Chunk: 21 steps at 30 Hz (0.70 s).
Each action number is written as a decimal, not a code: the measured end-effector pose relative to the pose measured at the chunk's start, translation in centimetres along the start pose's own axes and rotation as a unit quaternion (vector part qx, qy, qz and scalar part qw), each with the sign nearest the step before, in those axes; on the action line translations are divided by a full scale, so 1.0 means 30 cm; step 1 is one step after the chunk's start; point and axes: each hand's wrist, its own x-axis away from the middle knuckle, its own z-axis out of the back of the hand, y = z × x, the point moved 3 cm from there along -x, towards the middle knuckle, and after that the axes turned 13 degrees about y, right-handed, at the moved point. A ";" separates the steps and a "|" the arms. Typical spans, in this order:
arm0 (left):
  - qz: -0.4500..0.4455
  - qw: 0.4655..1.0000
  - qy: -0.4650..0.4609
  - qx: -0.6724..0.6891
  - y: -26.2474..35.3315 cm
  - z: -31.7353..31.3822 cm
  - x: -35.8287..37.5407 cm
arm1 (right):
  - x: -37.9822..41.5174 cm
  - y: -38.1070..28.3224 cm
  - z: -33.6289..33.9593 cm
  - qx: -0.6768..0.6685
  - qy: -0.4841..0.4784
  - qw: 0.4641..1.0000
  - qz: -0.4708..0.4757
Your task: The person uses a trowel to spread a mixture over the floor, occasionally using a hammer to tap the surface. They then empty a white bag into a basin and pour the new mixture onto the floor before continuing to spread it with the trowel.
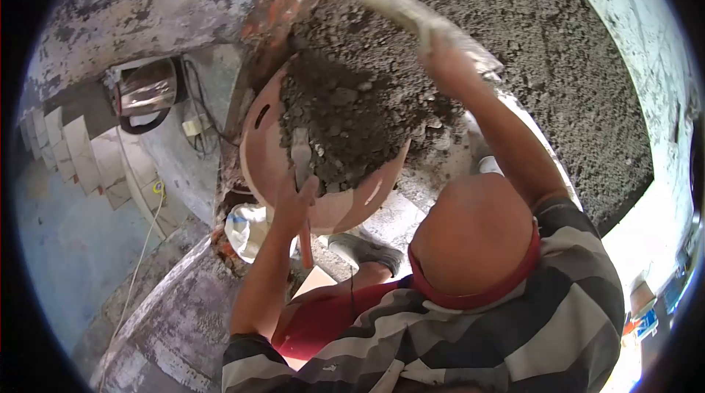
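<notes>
My left hand (294,206) is closed round a small trowel (301,152), its flat blade at the mortar's left edge and its orange handle sticking out below. Dark, lumpy mortar (345,117) fills much of a pinkish tub (264,161). My right hand (449,66) grips a long, pale, mortar-smeared tool (396,7), blurred by motion, above the rough grey mortar surface (529,48). This tool lies beyond the tub, to its upper right.
My bent knee (474,235) is at the centre right, and a shoe (367,252) stands below the tub. A white sack (250,231) lies at the tub's lower left. Further left are a corded device (147,92), stacked tiles (95,150) and a yellow cord (139,264).
</notes>
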 end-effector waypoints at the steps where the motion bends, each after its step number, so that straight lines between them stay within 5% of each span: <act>1: -0.021 0.999 -0.021 -0.029 0.017 -0.025 -0.046 | 0.026 0.103 0.049 0.019 0.071 0.997 -0.022; 6: 0.014 0.997 -0.072 -0.009 0.170 -0.275 -0.255 | 0.195 0.533 0.211 0.013 0.155 0.915 -0.372; 10: 0.003 0.994 -0.106 0.006 0.298 -0.518 -0.440 | 0.325 0.696 0.232 0.027 0.184 0.889 -0.419; 15: -0.107 0.992 -0.069 -0.023 0.487 -0.693 -0.651 | 0.386 0.816 0.194 0.061 0.213 0.891 -0.397; 17: -0.326 0.942 -0.011 0.085 0.470 -0.729 -0.806 | 0.412 0.843 0.181 0.079 0.247 0.926 -0.276; 19: -0.313 0.949 0.040 -0.009 0.519 -0.660 -0.809 | 0.434 0.855 0.176 0.105 0.304 0.941 -0.102; 21: -0.282 0.957 0.045 -0.047 0.503 -0.604 -0.823 | 0.467 0.871 0.156 -0.003 0.214 0.967 -0.140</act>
